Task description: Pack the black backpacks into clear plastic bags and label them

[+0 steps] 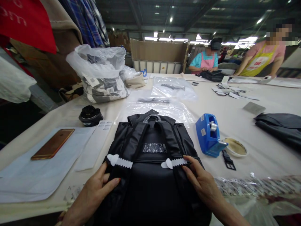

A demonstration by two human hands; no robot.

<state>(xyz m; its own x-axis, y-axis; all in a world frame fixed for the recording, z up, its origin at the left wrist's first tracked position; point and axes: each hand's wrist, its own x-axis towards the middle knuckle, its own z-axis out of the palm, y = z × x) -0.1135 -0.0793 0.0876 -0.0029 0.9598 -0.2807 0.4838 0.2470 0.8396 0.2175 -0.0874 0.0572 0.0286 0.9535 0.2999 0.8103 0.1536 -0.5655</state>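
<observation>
A black leather-look backpack [154, 188] lies at the table's front edge, its two shoulder straps facing up. White wavy-edged wraps [123, 162] cover the strap buckles, and clear film is wound round the top handle [152, 118] and a patch between the straps. My left hand [100, 185] grips the left strap just below its wrap, thumb on top and fingers curled under the edge. On the other side my right hand [199, 179] holds the right strap by its outer edge, between thumb and fingers, beside the second wrap [174, 163].
Right of the backpack stand a blue tape dispenser [208, 135], a tape roll [235, 147] and a black buckle strap [228, 160]. Leftward lie a phone [53, 144] on paper, a label sheet [94, 146] and a stuffed plastic bag [101, 75]. Two people work across the table.
</observation>
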